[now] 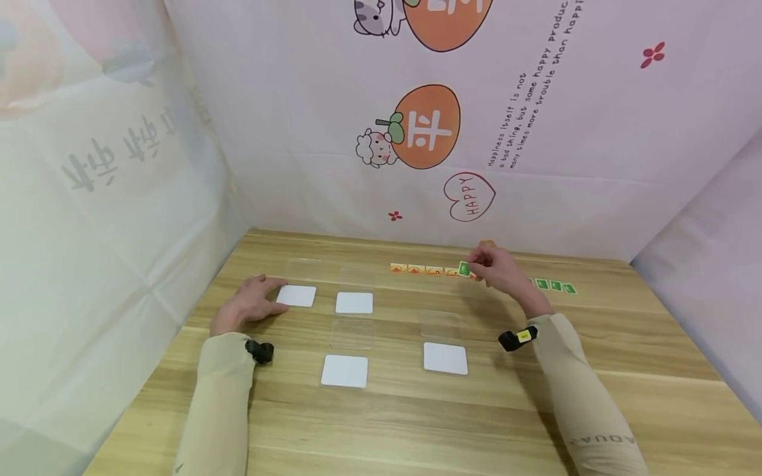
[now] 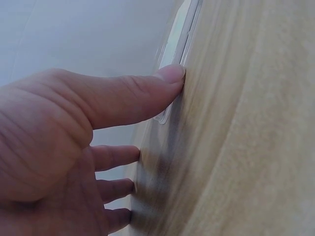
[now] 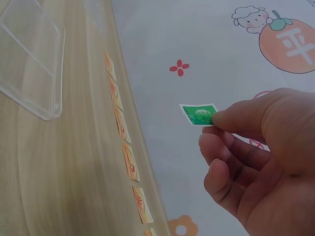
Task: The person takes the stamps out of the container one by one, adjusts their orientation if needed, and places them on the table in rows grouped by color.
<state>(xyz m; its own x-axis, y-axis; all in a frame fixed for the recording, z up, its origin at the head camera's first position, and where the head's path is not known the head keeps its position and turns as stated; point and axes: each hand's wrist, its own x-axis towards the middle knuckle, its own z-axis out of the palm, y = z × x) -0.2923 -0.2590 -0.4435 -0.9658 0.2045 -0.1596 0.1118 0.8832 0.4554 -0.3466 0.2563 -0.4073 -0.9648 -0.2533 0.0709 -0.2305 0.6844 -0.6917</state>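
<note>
My right hand (image 1: 501, 270) pinches a small green stamp (image 3: 199, 115) with a white border between thumb and forefinger, raised above the table. In the head view it overlaps the right end of a row of orange stamps (image 1: 416, 269). At the left, my left hand (image 1: 251, 302) holds the near-left end of a flat clear plastic case with a white inside (image 1: 297, 296), thumb on one edge and forefinger on the other. The left wrist view has the thumb (image 2: 133, 96) against the case's edge, the other fingertips resting on the wood.
More white-lined cases (image 1: 354, 303) lie to the right and nearer, each with a clear lid (image 1: 354, 334) laid back behind it. Several green stamps (image 1: 556, 285) line up at the right. A printed cloth (image 1: 321, 132) hangs along the table's back edge.
</note>
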